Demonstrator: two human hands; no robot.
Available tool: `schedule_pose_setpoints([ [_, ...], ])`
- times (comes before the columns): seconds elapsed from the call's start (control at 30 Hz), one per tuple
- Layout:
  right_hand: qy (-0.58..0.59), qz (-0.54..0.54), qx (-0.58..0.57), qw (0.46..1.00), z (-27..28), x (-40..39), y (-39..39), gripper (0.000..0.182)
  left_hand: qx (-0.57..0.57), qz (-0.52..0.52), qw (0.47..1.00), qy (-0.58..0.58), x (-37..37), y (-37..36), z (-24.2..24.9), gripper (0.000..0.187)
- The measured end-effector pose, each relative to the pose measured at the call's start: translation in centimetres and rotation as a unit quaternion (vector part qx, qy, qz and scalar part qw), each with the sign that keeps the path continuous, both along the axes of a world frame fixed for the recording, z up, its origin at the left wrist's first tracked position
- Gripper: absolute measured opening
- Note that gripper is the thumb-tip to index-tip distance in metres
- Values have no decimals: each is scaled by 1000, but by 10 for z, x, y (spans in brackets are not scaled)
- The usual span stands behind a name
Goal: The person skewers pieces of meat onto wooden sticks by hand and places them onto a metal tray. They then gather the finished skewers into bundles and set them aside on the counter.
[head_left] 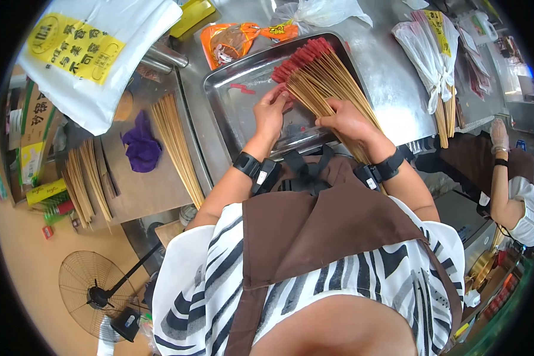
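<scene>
A large bundle of bamboo skewers [344, 77] with red meat pieces [305, 57] at their upper ends lies across the right part of a metal tray [225, 130]. My right hand [350, 121] is wrapped round the skewer sticks near the tray's front edge. At the bundle's left side, my left hand [271, 111] pinches at the meat end of a skewer; its fingertips partly hide what they hold. A few small red scraps [242, 89] lie on the tray's bottom, left of the bundle.
Bare skewers [178, 148] and a purple cloth [141, 142] lie to the left, below a white bag [101, 53]. An orange packet [228, 44] touches the tray's back. Bagged skewers [430, 59] and a co-worker's gloved hand [499, 136] are at right.
</scene>
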State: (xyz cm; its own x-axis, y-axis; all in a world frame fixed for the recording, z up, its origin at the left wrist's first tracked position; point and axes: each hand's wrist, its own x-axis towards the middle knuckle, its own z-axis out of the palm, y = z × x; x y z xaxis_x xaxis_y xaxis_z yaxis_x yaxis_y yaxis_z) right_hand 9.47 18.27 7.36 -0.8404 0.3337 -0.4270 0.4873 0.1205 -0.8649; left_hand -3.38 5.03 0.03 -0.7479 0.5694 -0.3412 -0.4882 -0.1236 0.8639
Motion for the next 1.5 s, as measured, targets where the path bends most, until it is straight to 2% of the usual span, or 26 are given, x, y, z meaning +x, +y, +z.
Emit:
schedule_pose_setpoints([
  [0.07,10,4,5,1000,2,1,0,32,0,-5,1000,15,-3,3,0,24],
  [0.13,20,-20,-38,999,2,2,1,30,-30,-16,999,43,-5,6,1,24],
  [0.17,-12,-17,-143,989,5,1,2,26,-26,-14,999,45,-5,7,1,24],
  [0.2,-10,-15,-140,990,3,1,4,26,-23,-29,998,59,-6,7,0,26],
  [0.27,-16,-39,-263,964,-6,1,7,24,-17,-42,996,75,-6,7,-3,27],
  [0.33,-26,-47,-275,960,-8,1,9,26,-118,-18,953,277,-5,4,-4,30],
  [0.43,-26,-74,-285,955,-5,-1,9,26,-135,41,931,338,-1,2,-1,27],
  [0.47,-24,-69,-274,959,-5,0,9,26,-137,40,930,338,-1,1,0,27],
  [0.53,-26,-63,-265,962,-7,0,7,25,-40,1,978,203,1,-1,3,22],
  [0.57,-19,-65,-262,963,-7,0,6,25,-41,2,979,201,2,-2,14,22],
  [0.63,-13,-66,-260,963,-7,0,5,24,3,-63,997,54,5,-4,32,17],
  [0.73,-33,-51,-239,969,-3,-1,5,24,43,-46,998,0,7,0,28,16],
  [0.97,-29,-44,-209,977,-10,0,5,24,14,-46,999,-1,5,-16,26,13],
  [1.17,-43,-58,-209,975,-3,-2,-1,24,-6,-109,994,12,-13,-35,7,14],
  [1.2,-34,-55,-214,975,-6,-1,1,23,-115,-88,970,194,-23,-40,3,13],
  [1.23,-27,-53,-219,974,-8,0,2,22,-217,-63,902,367,-31,-44,1,15],
  [1.27,-27,-54,-220,974,-8,0,2,22,-218,-64,902,367,-39,-47,3,15],
  [1.3,-27,-49,-221,974,-7,-1,2,21,-294,-55,796,527,-47,-50,6,18],
  [1.33,-27,-43,-222,974,-7,-1,1,19,-358,-44,655,664,-54,-52,7,22],
  [1.37,-26,-42,-222,974,-8,-2,2,19,-371,-93,663,644,-59,-53,5,22],
  [1.5,-32,-49,-218,974,-9,-2,2,20,-409,-143,642,632,-71,-47,-4,19],
])
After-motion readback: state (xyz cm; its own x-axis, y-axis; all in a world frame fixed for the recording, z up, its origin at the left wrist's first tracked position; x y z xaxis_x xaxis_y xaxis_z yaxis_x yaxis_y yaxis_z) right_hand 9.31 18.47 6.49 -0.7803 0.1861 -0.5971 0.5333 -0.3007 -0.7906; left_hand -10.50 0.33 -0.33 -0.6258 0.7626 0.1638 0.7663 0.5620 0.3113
